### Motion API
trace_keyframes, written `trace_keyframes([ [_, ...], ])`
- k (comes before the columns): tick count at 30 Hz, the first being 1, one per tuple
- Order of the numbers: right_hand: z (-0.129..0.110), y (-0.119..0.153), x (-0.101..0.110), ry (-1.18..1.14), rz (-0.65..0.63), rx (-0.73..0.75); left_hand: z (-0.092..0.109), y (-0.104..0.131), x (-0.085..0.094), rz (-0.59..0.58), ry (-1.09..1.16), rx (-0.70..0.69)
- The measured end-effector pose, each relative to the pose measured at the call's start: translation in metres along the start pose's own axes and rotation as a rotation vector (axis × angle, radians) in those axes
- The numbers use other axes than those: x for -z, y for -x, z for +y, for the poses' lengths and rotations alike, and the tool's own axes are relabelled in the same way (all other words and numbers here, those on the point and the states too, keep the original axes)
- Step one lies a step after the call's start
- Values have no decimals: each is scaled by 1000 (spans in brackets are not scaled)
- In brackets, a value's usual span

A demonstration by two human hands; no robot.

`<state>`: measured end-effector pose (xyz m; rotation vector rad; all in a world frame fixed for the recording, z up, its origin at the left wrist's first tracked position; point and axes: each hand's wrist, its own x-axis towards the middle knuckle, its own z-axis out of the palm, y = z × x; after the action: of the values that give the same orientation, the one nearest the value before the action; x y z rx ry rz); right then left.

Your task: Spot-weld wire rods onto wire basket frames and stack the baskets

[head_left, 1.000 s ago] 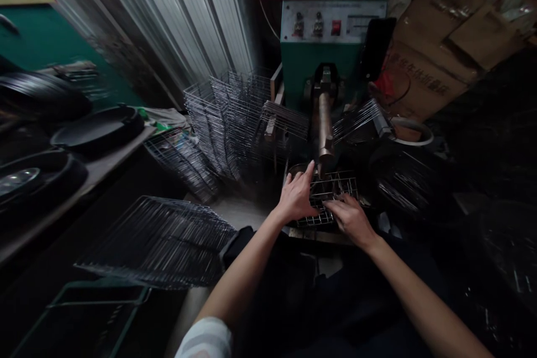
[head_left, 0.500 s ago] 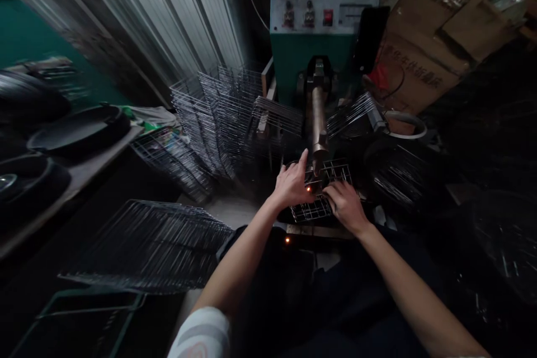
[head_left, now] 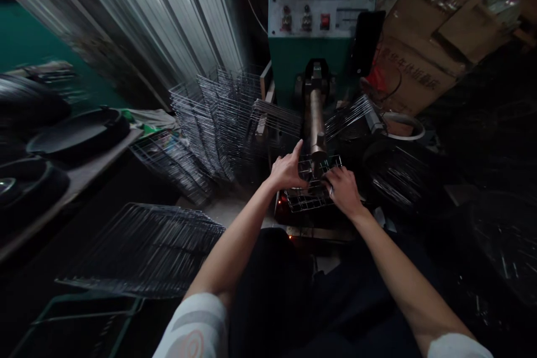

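A small wire grid (head_left: 309, 202) lies under the copper-coloured rod (head_left: 318, 123) of a spot welder (head_left: 310, 17). On its left side my left hand (head_left: 287, 172) grips it, index finger stretched up beside the rod and thumb over the wires. My right hand (head_left: 344, 189) pinches the grid from the right, its fingertips bent in close under the rod's tip. The hands and the rod hide part of the grid's middle. Small orange sparks glow below and to the left of the grid.
Stacked wire racks (head_left: 213, 123) stand left of the welder, and a further stack (head_left: 146, 249) lies nearer my left arm. Loose wires (head_left: 350, 114) rest in a holder at the right. A cardboard box (head_left: 413, 72) is behind. Dark round pans (head_left: 79, 131) sit on the left bench.
Both hands and the grid have shifted slightly left and away from me. The bright spark near my left thumb is gone; faint sparks now show lower down.
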<state>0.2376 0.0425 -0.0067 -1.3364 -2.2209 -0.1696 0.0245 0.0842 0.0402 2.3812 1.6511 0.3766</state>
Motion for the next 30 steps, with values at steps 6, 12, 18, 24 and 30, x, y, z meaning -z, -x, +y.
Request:
trace_keyframes([
  [6,8,-11,-7,-116,12,21,-8,-11,6,-24,-22,-8],
  [12,10,-17,-10,-216,49,48,-12,-18,-2,-15,88,-64],
  [18,37,17,19,-361,116,-55,-62,7,8,132,374,-67],
  [24,97,105,36,-475,156,-669,-112,96,-48,139,577,308],
  [30,113,176,32,-566,250,-1042,-78,141,-112,-34,552,204],
])
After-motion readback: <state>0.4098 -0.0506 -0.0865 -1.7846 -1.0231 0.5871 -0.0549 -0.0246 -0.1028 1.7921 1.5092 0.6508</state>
